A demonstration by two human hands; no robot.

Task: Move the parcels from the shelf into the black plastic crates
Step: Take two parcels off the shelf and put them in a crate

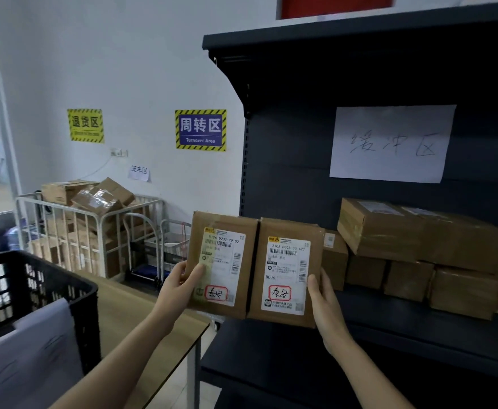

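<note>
Left hand (179, 284) gripping left parcel (222, 255), right hand (327, 308) gripping right parcel (286, 261), fingers hidden behind, black crate (35, 278) cropped

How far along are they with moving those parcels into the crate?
Done: cannot tell; the black crate's inside is hidden. In hand: the left hand holds one labelled parcel, the right hand a second parcel, before the shelf. Left: stacked parcels lie on the shelf.

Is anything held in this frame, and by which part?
The left grip holds the left brown cardboard parcel by its lower left edge; the right grip holds the right brown cardboard parcel by its lower right edge.
</note>
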